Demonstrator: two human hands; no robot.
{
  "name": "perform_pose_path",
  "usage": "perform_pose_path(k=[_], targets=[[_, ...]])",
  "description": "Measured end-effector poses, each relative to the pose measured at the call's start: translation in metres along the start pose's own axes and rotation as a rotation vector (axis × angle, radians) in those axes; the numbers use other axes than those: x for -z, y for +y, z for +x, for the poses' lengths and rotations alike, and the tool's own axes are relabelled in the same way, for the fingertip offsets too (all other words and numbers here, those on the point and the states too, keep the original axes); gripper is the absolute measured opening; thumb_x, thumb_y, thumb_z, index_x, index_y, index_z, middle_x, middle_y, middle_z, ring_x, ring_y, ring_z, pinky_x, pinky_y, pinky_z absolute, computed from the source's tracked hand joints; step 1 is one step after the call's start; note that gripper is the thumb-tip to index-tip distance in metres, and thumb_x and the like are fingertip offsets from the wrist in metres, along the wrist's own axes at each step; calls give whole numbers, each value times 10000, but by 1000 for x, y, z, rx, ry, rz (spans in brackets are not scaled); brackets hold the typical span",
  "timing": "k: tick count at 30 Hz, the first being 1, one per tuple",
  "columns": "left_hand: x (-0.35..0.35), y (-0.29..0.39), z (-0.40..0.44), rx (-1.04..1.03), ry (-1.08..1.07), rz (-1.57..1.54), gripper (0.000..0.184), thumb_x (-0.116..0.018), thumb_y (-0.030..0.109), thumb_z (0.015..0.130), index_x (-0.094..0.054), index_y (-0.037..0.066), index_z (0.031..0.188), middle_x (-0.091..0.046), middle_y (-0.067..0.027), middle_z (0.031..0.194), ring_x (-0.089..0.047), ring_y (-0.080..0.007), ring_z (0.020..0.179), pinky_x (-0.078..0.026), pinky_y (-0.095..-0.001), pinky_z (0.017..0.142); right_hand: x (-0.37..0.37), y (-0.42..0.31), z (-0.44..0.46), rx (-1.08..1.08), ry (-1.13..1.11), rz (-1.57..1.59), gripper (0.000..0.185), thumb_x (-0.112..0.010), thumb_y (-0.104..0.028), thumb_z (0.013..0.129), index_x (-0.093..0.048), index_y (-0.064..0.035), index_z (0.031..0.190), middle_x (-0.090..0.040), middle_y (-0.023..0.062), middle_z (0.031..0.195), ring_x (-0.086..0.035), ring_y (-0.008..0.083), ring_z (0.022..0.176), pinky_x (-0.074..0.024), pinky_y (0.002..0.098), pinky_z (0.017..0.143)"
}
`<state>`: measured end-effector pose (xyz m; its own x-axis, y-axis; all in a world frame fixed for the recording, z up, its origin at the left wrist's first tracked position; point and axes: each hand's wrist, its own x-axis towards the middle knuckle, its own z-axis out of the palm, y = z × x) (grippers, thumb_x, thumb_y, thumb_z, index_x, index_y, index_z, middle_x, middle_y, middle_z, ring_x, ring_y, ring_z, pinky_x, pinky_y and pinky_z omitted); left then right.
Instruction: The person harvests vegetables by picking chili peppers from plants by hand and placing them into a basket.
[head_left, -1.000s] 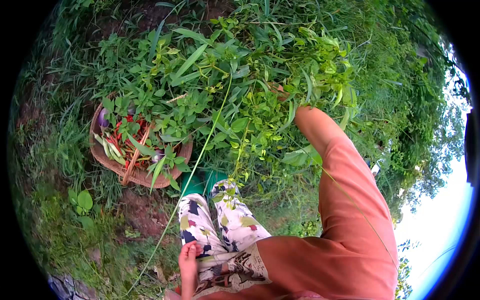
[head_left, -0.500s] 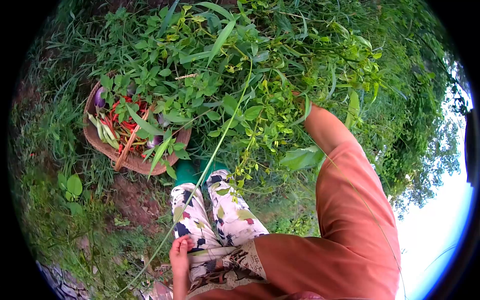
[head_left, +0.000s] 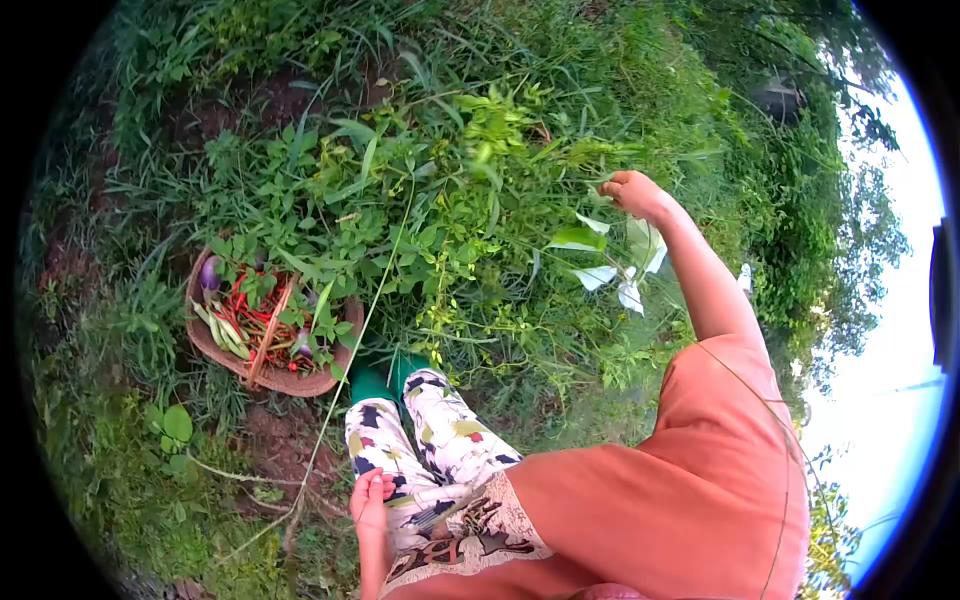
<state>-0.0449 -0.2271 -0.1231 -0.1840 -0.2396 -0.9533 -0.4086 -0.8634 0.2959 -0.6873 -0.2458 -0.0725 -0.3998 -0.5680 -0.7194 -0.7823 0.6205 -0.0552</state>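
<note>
My right hand (head_left: 630, 192) reaches out over the greenery with its fingers pinched together. Thin grass blades pass close to its fingertips, and what it grips, if anything, is too small to make out. Just below it, a broad-leaved plant (head_left: 600, 240) shows several pale leaf undersides. My left hand (head_left: 370, 500) rests low beside my thigh, fingers curled in and closed; their contents are hidden. A long thin stem (head_left: 385, 270) slants past my left hand's side. Near my feet stands a wicker basket (head_left: 215, 345) holding red chili peppers (head_left: 262, 318), pale green pods (head_left: 222, 333) and purple eggplants (head_left: 211, 274).
Dense leafy plants (head_left: 450, 240) and tall grass fill the ground ahead. Green boots (head_left: 385, 380) stand right of the basket. Bare soil (head_left: 270, 440) shows behind the basket. Trees (head_left: 820, 250) and bright sky edge the right side.
My right hand has come up out of the foliage, and the broad leaves near it have flipped to their pale sides. The view has shifted; my left hand stays by my thigh.
</note>
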Motion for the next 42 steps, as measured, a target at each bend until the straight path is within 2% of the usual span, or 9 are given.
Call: perform_pose_path(k=[2,10,15,22,29,34,36,37,42], targets=[[3,9,-13,-82,-3,46,222,-463,178,912,-546,12,1035,-618,-70,863,-561,-93,678,-449,-223,639,40,-24,-59,-427,47,495,255,-468,-231,874,-604,-35,963,-510,20,625,-492,107,565,-414,266,560],[31,17,-53,-208,105,93,200,-458,146,895,-540,7,1013,-617,-85,841,-567,-127,657,-458,-237,583,57,-1,-225,-128,705,971,255,-500,-228,890,-607,-44,1032,-648,61,871,-597,125,769,-470,265,753],[37,25,-72,-103,-25,104,219,-485,221,892,-539,68,1039,-602,-48,766,-542,-132,620,-467,-291,536,86,-16,-306,183,1083,1244,262,-539,-141,875,-535,-25,1110,-621,42,797,-596,104,748,-484,238,668],[-44,39,-106,-193,-125,342,238,-488,192,887,-526,44,1068,-592,-67,879,-554,-152,749,-473,-284,654,60,-11,-367,513,739,1575,116,-606,-87,802,-574,-32,899,-636,73,822,-602,114,712,-470,224,613],[-177,55,-94,-155,-314,846,235,-489,188,883,-533,39,1059,-595,-65,868,-552,-146,732,-470,-281,654,-62,17,-427,801,550,1649,220,-461,-108,850,-480,27,1023,-575,120,848,-629,185,708,-538,288,610],[-280,40,-87,-202,-440,1151,234,-490,185,880,-539,35,1052,-598,-63,861,-550,-143,721,-468,-279,653,-174,184,-614,-26,1261,2076,185,-510,-46,846,-496,59,998,-593,159,867,-622,194,674,-550,285,618],[-318,27,-88,-238,-479,1241,233,-490,184,879,-541,34,1049,-599,-63,858,-550,-141,716,-467,-278,653,-269,288,-760,-650,2328,1690,136,-529,-7,809,-523,72,919,-587,121,720,-575,197,558,-531,296,564],[-334,24,-88,-262,-497,1283,233,-490,183,878,-542,33,1048,-600,-62,857,-549,-140,713,-467,-278,653,-352,332,-861,-1327,2520,1054,256,-542,-70,812,-477,56,1026,-559,114,758,-523,175,578,-510,282,608],[-384,10,-85,-364,-527,1412,231,-491,180,875,-547,29,1041,-603,-61,849,-548,-136,702,-464,-276,653,-406,247,-977,-1400,2854,779,583,-437,-169,902,-118,-41,1372,-404,161,1233,-567,189,803,-489,275,643]])
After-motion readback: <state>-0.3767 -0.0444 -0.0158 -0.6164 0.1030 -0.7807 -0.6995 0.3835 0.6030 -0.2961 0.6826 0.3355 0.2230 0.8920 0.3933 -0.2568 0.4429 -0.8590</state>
